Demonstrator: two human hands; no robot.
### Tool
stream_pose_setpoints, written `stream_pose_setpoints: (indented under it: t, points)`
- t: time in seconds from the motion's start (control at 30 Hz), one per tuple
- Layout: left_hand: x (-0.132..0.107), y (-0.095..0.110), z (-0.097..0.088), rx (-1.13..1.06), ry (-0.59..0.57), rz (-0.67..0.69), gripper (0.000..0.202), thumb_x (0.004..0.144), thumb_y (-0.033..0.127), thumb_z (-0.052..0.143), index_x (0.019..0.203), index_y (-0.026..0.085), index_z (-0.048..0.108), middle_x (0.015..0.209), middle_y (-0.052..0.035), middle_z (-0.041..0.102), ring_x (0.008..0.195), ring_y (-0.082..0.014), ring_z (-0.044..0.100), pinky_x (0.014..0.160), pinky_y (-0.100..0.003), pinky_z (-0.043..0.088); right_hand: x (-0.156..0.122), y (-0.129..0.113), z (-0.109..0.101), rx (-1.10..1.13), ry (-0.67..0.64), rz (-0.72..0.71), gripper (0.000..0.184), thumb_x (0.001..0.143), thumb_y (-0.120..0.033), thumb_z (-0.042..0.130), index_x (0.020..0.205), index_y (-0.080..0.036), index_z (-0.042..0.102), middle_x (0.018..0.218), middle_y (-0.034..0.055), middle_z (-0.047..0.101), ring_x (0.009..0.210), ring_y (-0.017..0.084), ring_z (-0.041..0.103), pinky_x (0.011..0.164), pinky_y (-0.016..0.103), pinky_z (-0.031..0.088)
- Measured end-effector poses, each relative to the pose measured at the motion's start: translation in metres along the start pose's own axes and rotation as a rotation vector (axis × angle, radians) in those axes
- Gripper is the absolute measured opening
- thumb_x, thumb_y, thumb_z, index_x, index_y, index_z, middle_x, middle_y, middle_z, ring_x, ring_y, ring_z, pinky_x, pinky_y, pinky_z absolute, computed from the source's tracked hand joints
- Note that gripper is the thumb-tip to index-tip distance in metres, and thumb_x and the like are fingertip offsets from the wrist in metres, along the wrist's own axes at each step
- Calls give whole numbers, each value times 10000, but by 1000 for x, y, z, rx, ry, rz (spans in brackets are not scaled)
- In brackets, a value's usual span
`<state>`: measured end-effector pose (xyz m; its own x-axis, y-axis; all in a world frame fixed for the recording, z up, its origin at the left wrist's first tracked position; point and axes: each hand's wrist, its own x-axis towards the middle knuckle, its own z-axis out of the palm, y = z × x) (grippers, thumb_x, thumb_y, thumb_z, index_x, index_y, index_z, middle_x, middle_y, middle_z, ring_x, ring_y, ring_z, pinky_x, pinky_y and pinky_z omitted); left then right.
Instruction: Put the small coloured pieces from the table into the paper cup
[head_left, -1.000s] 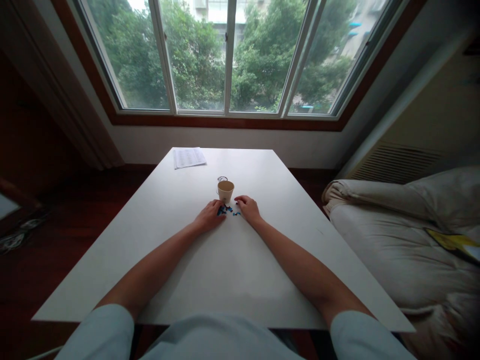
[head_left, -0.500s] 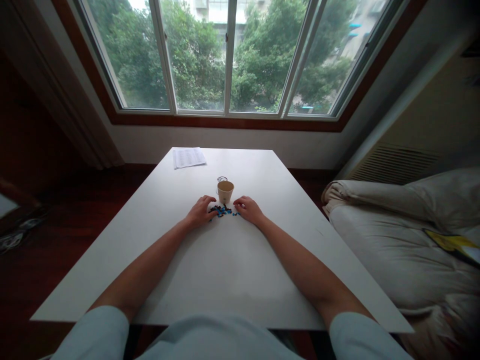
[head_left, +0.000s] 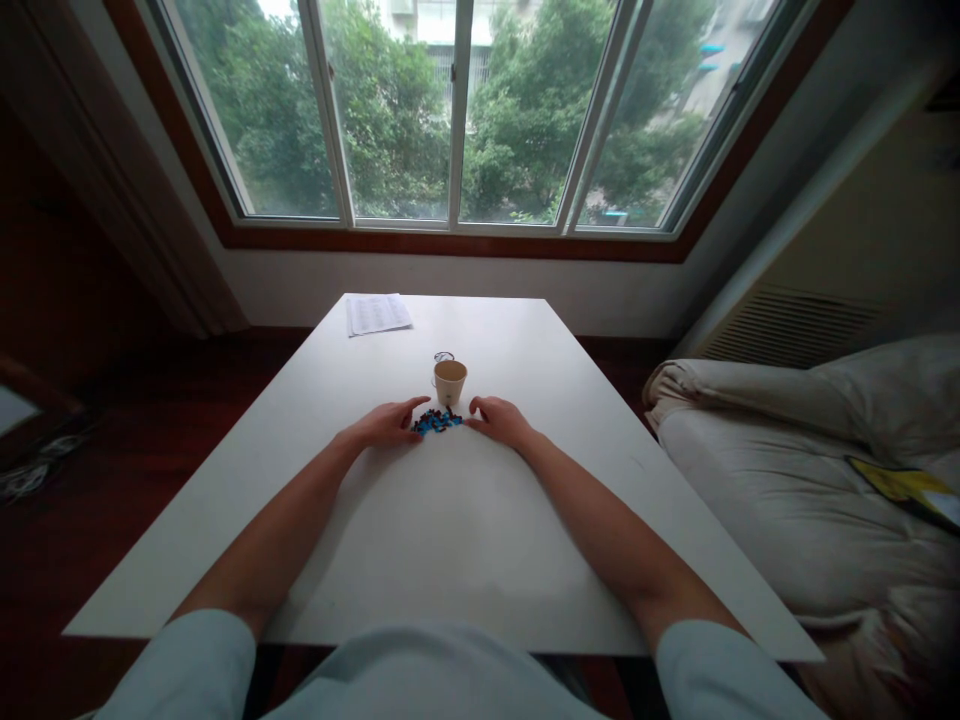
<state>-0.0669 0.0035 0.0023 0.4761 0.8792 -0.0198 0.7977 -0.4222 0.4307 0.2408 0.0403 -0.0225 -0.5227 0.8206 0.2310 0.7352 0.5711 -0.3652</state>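
Observation:
A small heap of blue and dark brown or black pieces (head_left: 436, 421), too small to name, lies on the white table (head_left: 450, 530). My left hand (head_left: 388, 423) rests at the heap's left edge, thumb and fingers apart around that side. On the opposite side my right hand (head_left: 501, 420) is curved, its thumb and fingers parted, with the thumb tip at the heap's right edge. Neither hand shows anything held. Just behind the heap stands a light brown paper cup (head_left: 450, 384), upright; what is inside it cannot be seen.
Behind the cup lies a thin dark looped item (head_left: 444, 356). Sheets of printed paper (head_left: 379, 314) lie at the table's far left corner. Beyond the table is a wide window (head_left: 457, 130), and a pale padded couch (head_left: 735, 480) stands to the right.
My left hand has shifted left and uncovered more of the pieces. The right-hand pieces have joined the heap, which is more compact. My right hand has moved only slightly.

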Motion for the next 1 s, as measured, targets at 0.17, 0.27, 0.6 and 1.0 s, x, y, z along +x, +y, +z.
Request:
stream_pose_setpoints:
  t: [0.17,0.27,0.6,1.0]
  points:
    - [4,-1,11,3,92,-31,634,815,426,604,1427,308,489,767,26,623,691,-142,577,657,-241,400,5,-3,10,24,59,17,144,892,-306,614,998,-243,687,741,-14,626,697,137,530,668,233,345]
    - [8,2,19,6,168,-52,523,844,398,592,1358,301,565,803,11,645,719,-146,584,689,-248,424,6,-2,11,79,102,15,161,899,-237,553,971,-230,697,807,2,662,735,141,555,706,235,375]
    - [16,7,30,-38,348,4,308,892,325,548,1170,257,661,952,-28,625,732,-136,578,732,-271,465,1,-1,7,210,55,-79,279,720,-72,515,946,-192,626,947,31,594,801,158,531,753,257,424]
    - [9,-24,16,124,317,-104,249,867,410,552,790,194,648,775,-37,616,731,-172,532,670,-285,372,4,2,20,-82,142,8,96,865,-148,548,927,-195,604,902,45,583,876,181,495,783,267,378]
